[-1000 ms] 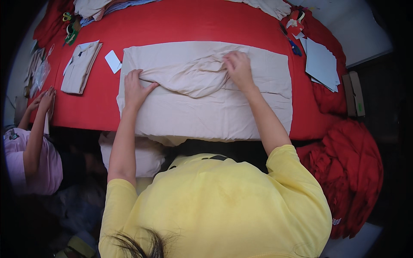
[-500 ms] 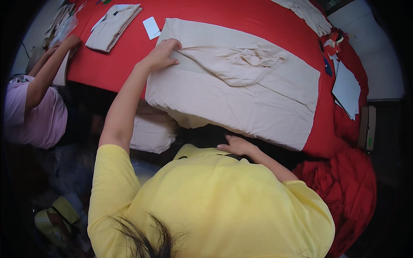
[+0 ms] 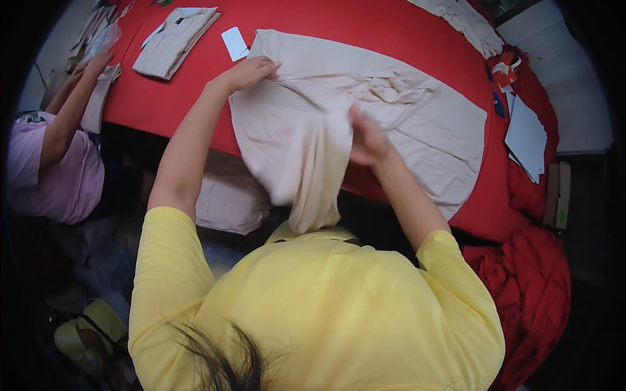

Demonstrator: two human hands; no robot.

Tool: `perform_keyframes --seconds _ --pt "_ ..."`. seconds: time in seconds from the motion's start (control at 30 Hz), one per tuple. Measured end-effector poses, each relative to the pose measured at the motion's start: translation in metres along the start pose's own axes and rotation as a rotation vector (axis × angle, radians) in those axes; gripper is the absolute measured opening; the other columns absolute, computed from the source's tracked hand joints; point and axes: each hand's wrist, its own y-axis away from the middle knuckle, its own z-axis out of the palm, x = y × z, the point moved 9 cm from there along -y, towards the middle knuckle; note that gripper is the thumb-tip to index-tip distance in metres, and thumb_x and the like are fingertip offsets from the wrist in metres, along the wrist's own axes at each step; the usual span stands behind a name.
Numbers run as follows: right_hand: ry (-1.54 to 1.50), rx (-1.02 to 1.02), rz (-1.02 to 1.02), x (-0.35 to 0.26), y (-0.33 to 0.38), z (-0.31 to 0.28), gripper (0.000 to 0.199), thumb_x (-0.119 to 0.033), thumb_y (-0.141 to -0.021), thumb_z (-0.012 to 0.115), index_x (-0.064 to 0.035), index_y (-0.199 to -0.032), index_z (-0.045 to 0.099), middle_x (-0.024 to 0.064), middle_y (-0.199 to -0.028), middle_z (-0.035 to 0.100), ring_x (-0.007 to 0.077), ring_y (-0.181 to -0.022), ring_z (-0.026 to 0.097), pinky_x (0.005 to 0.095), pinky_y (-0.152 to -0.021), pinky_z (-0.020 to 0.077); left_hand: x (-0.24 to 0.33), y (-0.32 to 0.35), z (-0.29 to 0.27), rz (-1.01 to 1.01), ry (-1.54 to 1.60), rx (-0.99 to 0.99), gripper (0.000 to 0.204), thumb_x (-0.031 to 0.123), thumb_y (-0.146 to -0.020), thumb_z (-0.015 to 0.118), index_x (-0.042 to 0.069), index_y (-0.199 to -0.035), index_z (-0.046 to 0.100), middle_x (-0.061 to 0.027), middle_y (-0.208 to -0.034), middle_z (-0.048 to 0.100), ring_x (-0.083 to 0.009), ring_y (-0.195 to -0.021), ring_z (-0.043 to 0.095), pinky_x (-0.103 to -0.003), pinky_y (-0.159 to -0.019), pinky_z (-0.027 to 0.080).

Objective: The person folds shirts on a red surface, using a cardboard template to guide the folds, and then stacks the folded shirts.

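Red-covered bench point(image 3: 156, 98), beige cloth point(image 3: 303, 120) spread between two grips

Well left of the left grip, a co-worker in a pale pink top point(image 3: 55, 173) stands at the bench. Nearer, up and left of that grip, lies a folded beige garment point(image 3: 175, 44); below it sits a beige bundle point(image 3: 228, 202), and just above it a white card point(image 3: 235, 43). Bent fingers of the left grip point(image 3: 249, 73) touch the cloth's left part; whether they pinch, I cannot tell. Between both grips the cloth hangs in loose folds over the near edge. Beside those folds the right grip point(image 3: 368, 138) is blurred; whether it grasps them, I cannot tell. Farther right lie white sheets point(image 3: 525, 140), with heaped red fabric point(image 3: 521, 280) below.
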Motion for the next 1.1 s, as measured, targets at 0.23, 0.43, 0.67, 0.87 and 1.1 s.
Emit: perform_keyframes --seconds 0.23,0.43,0.67,0.87,1.1 --pt "0.248 0.581 -0.336 -0.091 0.027 -0.062 0.058 -0.045 -0.102 0.034 -0.0044 -0.143 0.034 0.0136 -0.146 0.037 0.0277 -0.126 0.047 0.0407 -0.101 0.0403 -0.023 -0.001 -0.007 -0.191 0.117 0.047 0.060 0.050 -0.093 0.049 0.000 -0.125 0.056 -0.0176 -0.126 0.058 -0.0304 -0.117 0.053 -0.036 -0.103 0.036" --pt "1.634 1.264 -0.392 -0.056 0.226 -0.056 0.020 -0.007 -0.086 0.059 -0.0017 -0.105 0.058 0.0116 -0.109 0.053 0.0243 -0.095 0.054 0.0347 -0.083 0.0443 -0.001 0.001 0.000 0.123 -0.271 0.466 0.033 0.017 -0.083 0.066 -0.001 -0.110 0.058 -0.0185 -0.102 0.062 -0.0396 -0.101 0.053 -0.043 -0.087 0.045" --pt "1.995 1.276 -0.244 -0.018 0.298 -0.046 0.041 -0.011 -0.073 0.069 -0.0058 -0.111 0.054 0.0152 -0.115 0.050 0.0365 -0.114 0.044 0.0482 -0.099 0.0336 0.058 0.002 0.002 -0.212 -0.649 0.519 0.029 0.025 -0.088 0.060 0.003 -0.107 0.060 -0.0145 -0.104 0.064 -0.0350 -0.102 0.056 -0.047 -0.087 0.042" --pt "2.008 0.914 -0.071 -0.038 0.309 -0.063 0.029 -0.017 -0.075 0.072 -0.0061 -0.099 0.060 0.0120 -0.106 0.053 0.0334 -0.105 0.049 0.0432 -0.092 0.0392 0.052 -0.005 0.017 0.116 -0.530 0.852 0.020 0.014 -0.091 0.053 0.000 -0.106 0.054 -0.0151 -0.101 0.059 -0.0374 -0.098 0.054 -0.045 -0.083 0.044" --pt "1.222 1.030 0.039 -0.130 0.311 -0.144 0.003 -0.006 -0.089 0.056 -0.0058 -0.091 0.055 0.0010 -0.078 0.053 0.0103 -0.073 0.051 0.0245 -0.070 0.0410 0.036 -0.002 0.011 -0.011 -0.438 0.934 0.019 0.011 -0.092 0.050 0.000 -0.107 0.053 -0.0186 -0.100 0.058 -0.0392 -0.092 0.057 -0.046 -0.076 0.046"
